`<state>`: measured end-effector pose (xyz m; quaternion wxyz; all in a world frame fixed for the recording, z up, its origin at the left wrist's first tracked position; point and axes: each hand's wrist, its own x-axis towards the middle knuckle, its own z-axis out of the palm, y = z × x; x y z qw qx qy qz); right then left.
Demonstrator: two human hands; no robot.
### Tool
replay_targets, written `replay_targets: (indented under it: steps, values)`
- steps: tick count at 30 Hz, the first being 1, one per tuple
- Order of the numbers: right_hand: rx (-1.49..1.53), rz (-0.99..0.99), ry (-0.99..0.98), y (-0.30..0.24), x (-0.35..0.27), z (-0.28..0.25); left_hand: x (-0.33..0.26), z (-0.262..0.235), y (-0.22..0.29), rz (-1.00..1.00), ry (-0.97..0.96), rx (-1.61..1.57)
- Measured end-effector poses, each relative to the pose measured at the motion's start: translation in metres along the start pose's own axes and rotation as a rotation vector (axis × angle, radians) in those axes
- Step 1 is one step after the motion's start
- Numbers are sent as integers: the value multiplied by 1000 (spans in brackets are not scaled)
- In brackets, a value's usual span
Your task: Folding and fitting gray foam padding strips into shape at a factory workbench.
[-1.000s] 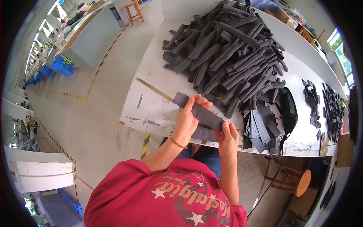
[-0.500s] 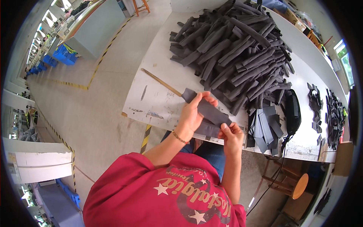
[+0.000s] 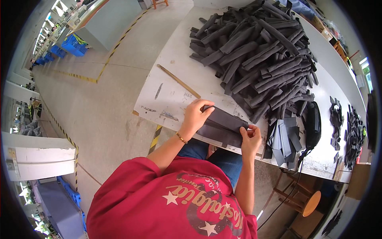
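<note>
My left hand (image 3: 195, 118) and my right hand (image 3: 251, 138) hold a flat dark grey strip (image 3: 227, 120) between them, the left at its near-left end, the right at its other end. It lies over a small pile of similar strips (image 3: 220, 135) at the front edge of the white table (image 3: 169, 95). Just behind rises a big heap of dark grey strips (image 3: 262, 55).
A long yellow ruler (image 3: 178, 81) lies on the table left of the heap. A stack of flat grey pieces (image 3: 283, 138) and a black device with a cable (image 3: 312, 123) sit to the right. Small black parts (image 3: 350, 131) lie further right. A wooden stool (image 3: 303, 200) stands below.
The strip has come down lower onto the pile at the table edge, and both hands have moved closer to the table front.
</note>
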<state>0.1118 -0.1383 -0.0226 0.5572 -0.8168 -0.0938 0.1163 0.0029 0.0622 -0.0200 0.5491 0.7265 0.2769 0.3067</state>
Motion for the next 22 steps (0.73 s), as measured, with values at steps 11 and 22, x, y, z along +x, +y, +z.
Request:
replay_targets:
  steps: [11, 22]
  values:
    - [-164, -11, 21, -3, 11, 6, 25, -10, 0, -56, -138, 111]
    - [-339, -252, 311, 18, 23, -53, 54, 35, 28, 240, -328, 320]
